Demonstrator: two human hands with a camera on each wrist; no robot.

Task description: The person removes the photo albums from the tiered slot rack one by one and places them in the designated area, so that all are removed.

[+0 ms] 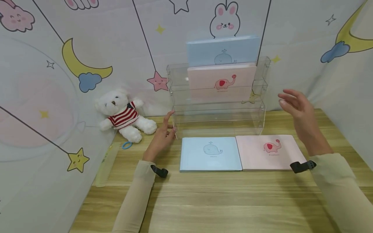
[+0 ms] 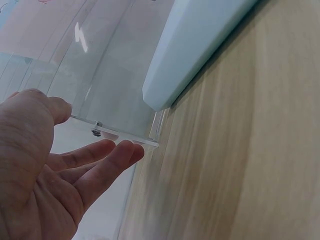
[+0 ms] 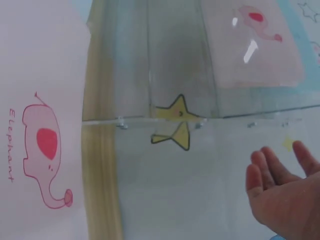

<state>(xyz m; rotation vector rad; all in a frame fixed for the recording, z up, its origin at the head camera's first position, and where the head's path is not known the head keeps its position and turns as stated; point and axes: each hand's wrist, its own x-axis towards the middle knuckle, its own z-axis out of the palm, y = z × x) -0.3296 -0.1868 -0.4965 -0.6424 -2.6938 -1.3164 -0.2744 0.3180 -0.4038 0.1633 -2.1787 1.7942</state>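
- Head: looks forward and down over the wooden table [image 1: 221,200] from the farthest back, wide enough for the whole clear rack [image 1: 218,124] and both hands.
- Left wrist: close behind the left hand [image 1: 160,139], low over the table and rolled sideways — facing the rack's left end.
- Right wrist: also turned sideways, facing the rack's right end past the right hand [image 1: 303,121].
- Shared: the rack enters all three; head and right wrist both catch the pink elephant booklet [image 1: 269,158] on the table.

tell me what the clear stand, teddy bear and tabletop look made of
Clear stand: probably acrylic, glossy; see-through panels catch glints. Teddy bear: likely plush, matte finish; fluffy surface. Tabletop: wood or wood-look laminate, smooth satin; streaky grain shows.
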